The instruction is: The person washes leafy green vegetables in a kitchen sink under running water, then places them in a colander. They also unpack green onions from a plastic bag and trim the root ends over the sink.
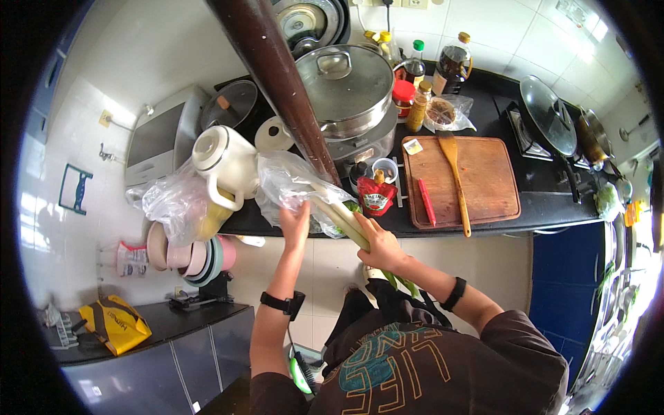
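My left hand (295, 224) grips the edge of a clear plastic bag (282, 179) at the counter's front edge. With my right hand (381, 244) I hold long pale-green vegetable stalks (340, 215) that slant out of the bag. Their far ends are still under the plastic. Green leaves (402, 282) hang below my right hand, over the floor. Between my hands, other leafy greens show partly through the bag. Just beyond the stalks stands a red Heinz ketchup pouch (377, 197). A cream-coloured jug (225, 166) stands left of the bag, close to it.
A wooden cutting board (487, 181) bears a wooden spatula (452, 171) and a red-handled tool (427, 202). A large lidded steamer (342, 93) stands behind a dark brown pole (280, 78). Sauce bottles (452, 65) line the back; a lidded wok (549, 116) sits on the right-hand stove.
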A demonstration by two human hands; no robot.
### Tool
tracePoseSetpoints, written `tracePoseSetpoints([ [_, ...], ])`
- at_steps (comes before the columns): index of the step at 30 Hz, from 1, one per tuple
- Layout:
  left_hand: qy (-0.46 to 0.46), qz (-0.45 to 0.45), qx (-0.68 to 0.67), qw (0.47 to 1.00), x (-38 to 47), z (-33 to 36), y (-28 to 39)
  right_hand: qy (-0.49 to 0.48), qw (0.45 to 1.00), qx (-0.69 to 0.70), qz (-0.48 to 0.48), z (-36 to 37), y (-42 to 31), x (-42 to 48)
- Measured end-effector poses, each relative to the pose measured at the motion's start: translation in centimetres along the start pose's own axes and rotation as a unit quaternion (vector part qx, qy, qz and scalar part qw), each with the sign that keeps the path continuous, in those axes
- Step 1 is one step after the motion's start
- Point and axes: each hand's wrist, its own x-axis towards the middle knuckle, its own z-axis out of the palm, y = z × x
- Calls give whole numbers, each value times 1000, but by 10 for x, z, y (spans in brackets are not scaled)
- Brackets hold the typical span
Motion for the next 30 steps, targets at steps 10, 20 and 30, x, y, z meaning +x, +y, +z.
tracePoseSetpoints([
  [10, -46, -9, 36, 998, 40, -76, -15, -181, 819, 509, 194, -55, -27, -64],
  [20, -218, 89, 92, 967, 38, -112, 47, -98, 746, 595, 284, -67, -68, -109],
  [30, -200, 103, 196, 955, 37, -152, 72, -57, 656, 680, 323, -68, -116, -75],
])
